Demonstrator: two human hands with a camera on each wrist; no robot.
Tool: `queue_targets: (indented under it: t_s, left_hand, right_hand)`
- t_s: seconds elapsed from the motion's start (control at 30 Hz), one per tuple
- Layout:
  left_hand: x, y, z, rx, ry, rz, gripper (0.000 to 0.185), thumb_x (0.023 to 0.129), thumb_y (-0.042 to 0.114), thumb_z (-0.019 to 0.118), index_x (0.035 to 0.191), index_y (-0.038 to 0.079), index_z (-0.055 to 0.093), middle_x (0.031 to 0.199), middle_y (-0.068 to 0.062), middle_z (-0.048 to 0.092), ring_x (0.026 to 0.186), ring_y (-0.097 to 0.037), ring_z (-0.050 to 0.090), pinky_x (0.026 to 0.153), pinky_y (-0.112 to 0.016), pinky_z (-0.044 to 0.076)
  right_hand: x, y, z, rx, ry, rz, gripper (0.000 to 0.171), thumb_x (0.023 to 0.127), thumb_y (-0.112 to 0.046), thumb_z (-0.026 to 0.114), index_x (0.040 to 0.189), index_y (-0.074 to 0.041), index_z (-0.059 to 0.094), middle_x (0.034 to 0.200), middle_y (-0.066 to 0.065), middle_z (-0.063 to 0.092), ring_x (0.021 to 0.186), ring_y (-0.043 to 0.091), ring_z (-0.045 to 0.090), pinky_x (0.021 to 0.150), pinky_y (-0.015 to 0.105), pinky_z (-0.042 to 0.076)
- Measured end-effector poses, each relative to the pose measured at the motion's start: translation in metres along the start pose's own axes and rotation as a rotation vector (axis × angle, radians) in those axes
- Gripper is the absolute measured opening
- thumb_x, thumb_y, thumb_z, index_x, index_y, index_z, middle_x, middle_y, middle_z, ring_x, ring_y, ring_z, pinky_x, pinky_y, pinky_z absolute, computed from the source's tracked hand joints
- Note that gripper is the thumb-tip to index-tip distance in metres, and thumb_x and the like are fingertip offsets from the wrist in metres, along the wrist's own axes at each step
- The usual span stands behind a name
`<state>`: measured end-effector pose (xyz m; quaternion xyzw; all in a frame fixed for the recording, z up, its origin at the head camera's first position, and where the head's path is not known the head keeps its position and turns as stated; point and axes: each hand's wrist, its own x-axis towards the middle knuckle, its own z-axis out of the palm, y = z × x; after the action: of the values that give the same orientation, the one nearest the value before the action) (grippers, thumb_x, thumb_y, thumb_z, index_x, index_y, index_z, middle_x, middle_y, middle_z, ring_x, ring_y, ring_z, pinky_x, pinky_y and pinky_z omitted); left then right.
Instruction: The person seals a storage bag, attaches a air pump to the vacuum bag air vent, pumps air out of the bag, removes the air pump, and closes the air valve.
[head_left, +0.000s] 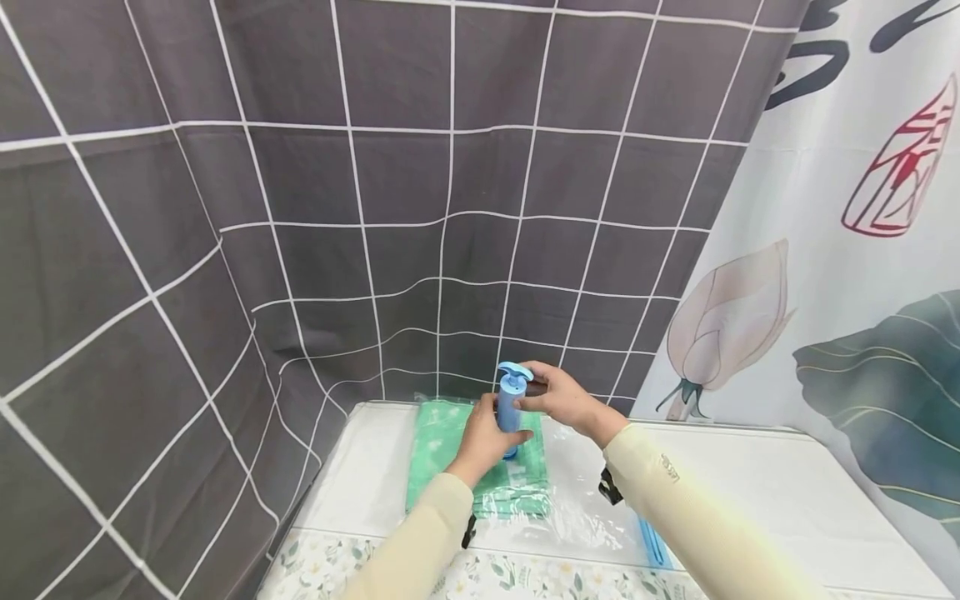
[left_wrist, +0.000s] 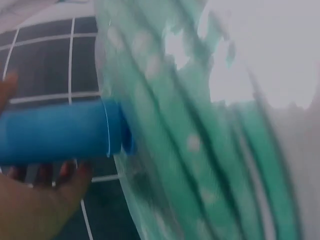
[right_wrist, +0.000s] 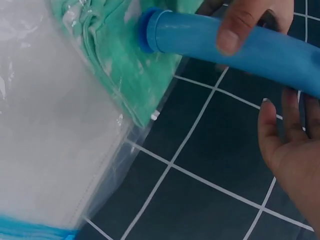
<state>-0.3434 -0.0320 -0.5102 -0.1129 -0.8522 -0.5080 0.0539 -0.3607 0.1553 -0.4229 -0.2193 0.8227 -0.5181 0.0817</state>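
A blue hand pump [head_left: 510, 408] stands nearly upright, its lighter curved handle [head_left: 516, 369] at the top. Its lower end meets a clear plastic bag [right_wrist: 55, 145] over folded green cloth [head_left: 435, 442] with pale spots. My left hand [head_left: 478, 440] grips the pump's barrel; in the right wrist view its thumb lies along the blue tube. Higher up, my right hand [head_left: 564, 404] holds the pump near the handle, thumb against the barrel. The left wrist view shows the pump's flanged end [left_wrist: 120, 129] against the bag. The handle is outside both wrist views.
The bag lies on a white surface [head_left: 720, 467] with a floral front strip [head_left: 315, 562]. A blue edge strip [head_left: 655, 546] of the bag shows beside my right sleeve. Behind hangs a dark grid-patterned curtain [head_left: 397, 175]; a lotus-printed sheet [head_left: 817, 192] hangs at right.
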Motion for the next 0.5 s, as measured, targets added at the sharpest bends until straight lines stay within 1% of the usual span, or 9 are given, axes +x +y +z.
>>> queue_targets:
  t_s: [0.07, 0.17, 0.2, 0.23, 0.27, 0.33, 0.4, 0.43, 0.5]
  left_hand:
    - [-0.004, 0.003, 0.005, 0.028, 0.084, -0.006, 0.076, 0.091, 0.031, 0.098, 0.145, 0.004, 0.052, 0.141, -0.022, 0.063, 0.13, -0.04, 0.07, 0.114, -0.059, 0.062]
    - [-0.006, 0.003, 0.011, 0.05, 0.186, 0.037, 0.067, 0.089, 0.029, 0.1, 0.132, 0.005, 0.055, 0.128, -0.019, 0.064, 0.117, -0.037, 0.07, 0.103, -0.058, 0.064]
    - [-0.005, 0.001, 0.012, 0.054, 0.208, 0.058, 0.064, 0.089, 0.028, 0.1, 0.129, 0.005, 0.056, 0.125, -0.019, 0.065, 0.113, -0.037, 0.07, 0.1, -0.059, 0.064]
    - [-0.001, -0.008, 0.016, 0.074, 0.234, 0.093, 0.061, 0.09, 0.028, 0.098, 0.128, 0.005, 0.057, 0.121, -0.018, 0.066, 0.109, -0.036, 0.071, 0.096, -0.057, 0.064]
    - [0.001, -0.013, 0.017, 0.077, 0.24, 0.112, 0.058, 0.091, 0.027, 0.098, 0.126, 0.005, 0.059, 0.119, -0.018, 0.068, 0.108, -0.037, 0.072, 0.095, -0.058, 0.065]
    - [0.008, -0.026, 0.02, 0.101, 0.229, 0.149, 0.051, 0.092, 0.027, 0.096, 0.125, 0.006, 0.062, 0.117, -0.018, 0.073, 0.107, -0.038, 0.075, 0.091, -0.056, 0.067]
    - [0.02, -0.045, 0.024, 0.105, 0.187, 0.16, 0.047, 0.093, 0.028, 0.093, 0.126, 0.01, 0.065, 0.12, -0.016, 0.078, 0.109, -0.035, 0.079, 0.089, -0.051, 0.07]
    - [0.026, -0.053, 0.025, 0.106, 0.153, 0.162, 0.045, 0.094, 0.028, 0.091, 0.128, 0.012, 0.066, 0.122, -0.015, 0.08, 0.11, -0.034, 0.08, 0.088, -0.047, 0.071]
    - [0.032, -0.056, 0.021, 0.069, 0.057, 0.13, 0.045, 0.095, 0.025, 0.089, 0.133, 0.015, 0.069, 0.13, -0.015, 0.081, 0.117, -0.035, 0.081, 0.09, -0.048, 0.072]
  right_hand:
    - [0.0, 0.0, 0.001, -0.025, 0.01, -0.006, 0.061, 0.103, -0.009, 0.082, 0.159, -0.001, 0.059, 0.147, 0.021, 0.074, 0.143, 0.041, 0.071, 0.119, 0.053, 0.064]
    - [0.001, 0.0, 0.005, -0.066, 0.058, -0.005, 0.056, 0.1, -0.01, 0.085, 0.151, -0.001, 0.066, 0.138, 0.019, 0.077, 0.127, 0.033, 0.078, 0.11, 0.047, 0.068]
    - [0.001, 0.0, 0.007, -0.082, 0.078, -0.006, 0.051, 0.099, -0.011, 0.087, 0.146, 0.0, 0.069, 0.132, 0.018, 0.078, 0.121, 0.029, 0.079, 0.105, 0.044, 0.069]
    - [0.002, 0.0, 0.01, -0.093, 0.098, 0.002, 0.046, 0.099, -0.012, 0.088, 0.14, -0.001, 0.071, 0.127, 0.016, 0.078, 0.114, 0.025, 0.079, 0.101, 0.041, 0.069]
    - [0.002, 0.0, 0.012, -0.109, 0.121, 0.01, 0.041, 0.098, -0.013, 0.09, 0.133, -0.002, 0.072, 0.12, 0.014, 0.079, 0.107, 0.021, 0.078, 0.095, 0.037, 0.068]
    - [0.002, 0.0, 0.017, -0.137, 0.169, 0.023, 0.037, 0.096, -0.017, 0.092, 0.121, -0.004, 0.069, 0.109, 0.011, 0.078, 0.096, 0.016, 0.074, 0.084, 0.031, 0.064]
    - [0.003, 0.001, 0.022, -0.172, 0.219, 0.037, 0.04, 0.095, -0.021, 0.094, 0.115, -0.006, 0.063, 0.101, 0.008, 0.075, 0.088, 0.011, 0.07, 0.075, 0.028, 0.058]
    - [0.003, 0.001, 0.023, -0.191, 0.243, 0.05, 0.043, 0.096, -0.024, 0.094, 0.115, -0.007, 0.06, 0.098, 0.006, 0.074, 0.084, 0.01, 0.067, 0.072, 0.027, 0.055]
    - [0.003, 0.003, 0.025, -0.227, 0.273, 0.063, 0.049, 0.097, -0.03, 0.093, 0.117, -0.007, 0.054, 0.094, 0.007, 0.071, 0.078, 0.01, 0.063, 0.067, 0.027, 0.05]
